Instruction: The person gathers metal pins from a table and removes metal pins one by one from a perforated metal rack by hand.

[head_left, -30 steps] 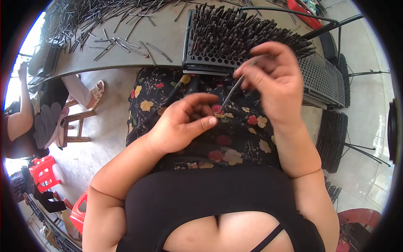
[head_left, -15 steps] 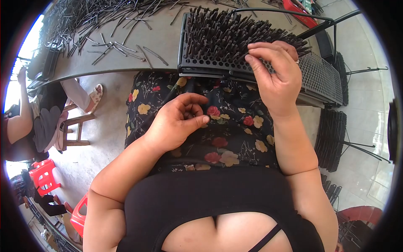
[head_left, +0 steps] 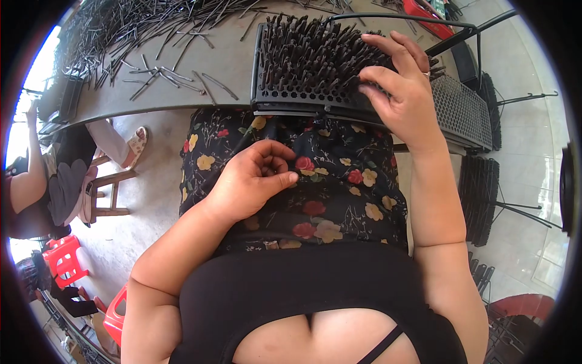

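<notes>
My right hand is at the right part of a perforated metal rack, its thumb and index finger drawn close together among thin dark sticks. What lies between those fingertips is too small to make out; the other fingers are raised and spread. The sticks stand packed upright in the rack's holes. Over the dark floral cloth on my lap, my left hand hovers or rests with fingers loosely curled and the thumb apart from them. Nothing shows in it.
A heap of loose dark sticks covers the table's far left, with several scattered nearer. A bent metal bar crosses behind the rack. Bundled dark rods stand at right. Another person sits at left, near a red stool.
My right hand has turned, its middle and ring fingers lifting away while thumb and index stay low by the sticks. The left hand has hardly moved. The view has shifted slightly.
</notes>
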The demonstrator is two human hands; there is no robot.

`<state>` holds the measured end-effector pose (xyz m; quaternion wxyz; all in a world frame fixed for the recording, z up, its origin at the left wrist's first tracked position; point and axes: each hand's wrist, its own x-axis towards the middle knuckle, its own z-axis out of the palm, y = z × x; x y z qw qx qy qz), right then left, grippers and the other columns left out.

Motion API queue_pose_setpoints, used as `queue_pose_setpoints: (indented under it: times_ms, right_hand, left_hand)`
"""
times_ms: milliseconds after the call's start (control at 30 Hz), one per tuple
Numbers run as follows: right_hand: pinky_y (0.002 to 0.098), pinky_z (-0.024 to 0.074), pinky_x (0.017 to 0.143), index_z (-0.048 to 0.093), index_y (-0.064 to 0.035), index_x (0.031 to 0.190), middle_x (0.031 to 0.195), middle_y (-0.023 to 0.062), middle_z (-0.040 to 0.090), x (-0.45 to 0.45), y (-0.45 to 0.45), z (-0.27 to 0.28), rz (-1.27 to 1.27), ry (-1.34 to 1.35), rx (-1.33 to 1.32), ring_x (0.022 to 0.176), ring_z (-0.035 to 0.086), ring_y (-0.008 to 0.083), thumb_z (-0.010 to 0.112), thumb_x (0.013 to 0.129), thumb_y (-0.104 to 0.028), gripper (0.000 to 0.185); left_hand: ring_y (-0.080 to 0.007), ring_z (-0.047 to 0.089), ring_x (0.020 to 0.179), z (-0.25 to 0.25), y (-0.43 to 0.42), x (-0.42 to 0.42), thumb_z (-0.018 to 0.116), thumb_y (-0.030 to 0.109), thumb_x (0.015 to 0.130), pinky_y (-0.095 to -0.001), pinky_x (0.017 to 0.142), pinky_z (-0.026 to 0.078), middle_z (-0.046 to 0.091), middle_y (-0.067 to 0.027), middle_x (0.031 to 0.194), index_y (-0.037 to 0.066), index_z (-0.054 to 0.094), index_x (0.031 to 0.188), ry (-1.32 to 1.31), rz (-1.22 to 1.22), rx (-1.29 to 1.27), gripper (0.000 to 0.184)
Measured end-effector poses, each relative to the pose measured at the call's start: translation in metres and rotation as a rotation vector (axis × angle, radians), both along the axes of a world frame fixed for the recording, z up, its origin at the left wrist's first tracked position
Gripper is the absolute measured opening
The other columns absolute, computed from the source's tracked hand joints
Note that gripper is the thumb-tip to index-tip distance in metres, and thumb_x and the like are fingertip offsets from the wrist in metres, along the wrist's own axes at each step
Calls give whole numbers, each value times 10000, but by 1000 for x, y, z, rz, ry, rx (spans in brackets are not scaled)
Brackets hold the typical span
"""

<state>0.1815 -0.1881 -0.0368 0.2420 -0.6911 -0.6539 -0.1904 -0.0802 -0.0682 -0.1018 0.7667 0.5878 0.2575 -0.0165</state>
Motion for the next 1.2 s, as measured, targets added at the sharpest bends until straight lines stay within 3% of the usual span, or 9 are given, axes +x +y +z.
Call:
queue_pose_setpoints:
  times_ms: [133,233,333,667,1000,1067,1133,1167,1200]
  right_hand:
    - [395,384,1039,690,-110,820,1248,5,651,7,3,2,74,16,3,1282,498,283,790,673,-34,194]
    - [361,429,977,679,-87,806,1096,10,698,11,3,8,109,49,42,1158,580,265,779,682,-7,178]
    - [312,497,823,671,-51,801,858,29,685,11,0,7,113,273,106,910,653,232,762,719,27,146]
    - [332,527,848,733,-54,1012,918,74,712,-5,-8,-6,102,225,188,954,679,253,777,717,49,315]
    - [360,493,953,754,-61,986,1034,65,736,-12,1,-6,74,152,101,1111,648,284,757,760,34,244]
    - [361,486,959,750,-59,974,1030,65,735,-12,-1,-6,58,132,121,1113,646,290,759,763,27,228]
    - [366,474,967,735,-58,962,1024,65,729,-7,-2,-10,24,108,170,1120,636,297,766,768,11,208]
    - [366,474,967,735,-58,962,1024,65,729,-5,-3,-13,25,111,176,1120,636,297,766,768,11,208]
    - [368,473,969,733,-60,971,1039,73,723,-3,-5,-16,21,150,185,1122,632,292,768,768,10,218]
  left_hand:
    - [-41,558,857,-1,2,-1,703,-29,882,-194,796,493,594,7,932,3,588,1132,5,-9,22,277]
    - [-41,558,855,-2,3,-1,702,-35,878,-193,794,491,594,7,927,5,588,1119,7,-1,11,269]
    - [-42,558,854,-2,3,0,702,-34,878,-192,792,489,593,8,923,7,588,1116,9,-3,-2,267]
    - [-52,558,841,-7,6,3,724,-13,864,-205,789,485,592,6,907,8,591,1131,-8,0,-14,298]
    - [-53,579,830,-1,16,2,735,40,880,-209,760,485,611,13,895,20,603,1150,39,-20,88,301]
    - [-56,597,810,2,26,-6,737,53,885,-213,732,496,632,10,886,29,626,1132,-19,93,135,272]
    - [-105,612,761,0,52,-11,775,113,844,-263,673,509,667,-41,885,48,669,1098,-31,269,505,283]
    - [-214,652,828,-3,75,-16,780,125,804,-336,718,532,683,-82,937,76,676,1113,-18,244,995,329]
    - [-291,619,1061,5,97,-19,782,170,771,-433,861,512,655,-89,1151,131,655,1210,22,109,1492,458]
